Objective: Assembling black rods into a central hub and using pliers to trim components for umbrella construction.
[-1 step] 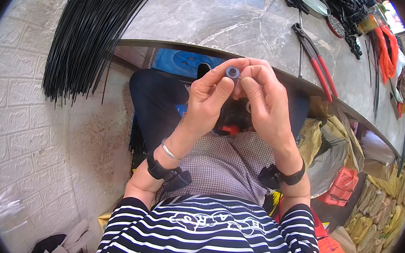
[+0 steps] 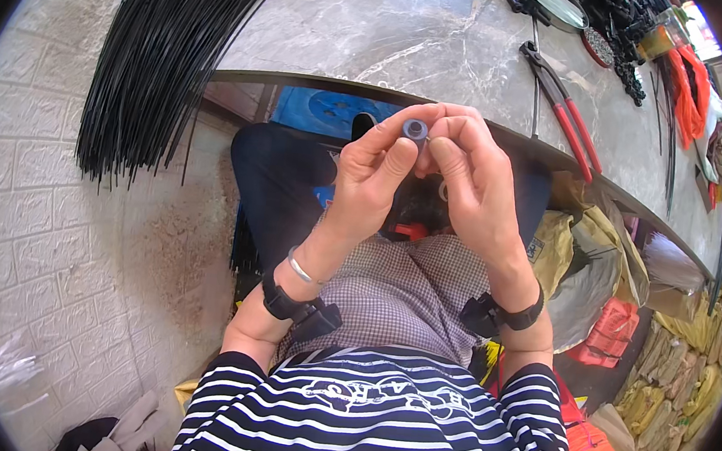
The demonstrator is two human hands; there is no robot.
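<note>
A small blue-grey cylinder point(image 2: 414, 130) with a dark round hole in its upturned end stands just off the table's near edge, above my lap. My left hand point(image 2: 371, 170) pinches it between thumb and index finger. Close against its right side is my right hand point(image 2: 470, 171), thumb and curled fingers pressed together. A tiny pale spot shows at the right thumb's tip, too small to name. The lower part of the cylinder and the inner fingertips are hidden by the hands.
A grey marbled table point(image 2: 371, 31) lies ahead. Long black strands point(image 2: 168, 59) hang over its left end. Red-handled cutters point(image 2: 563, 114) rest on the right side, near a dish of small pieces point(image 2: 598, 47). A blue stool point(image 2: 328, 111) shows beneath; a red basket point(image 2: 609, 334) is at right.
</note>
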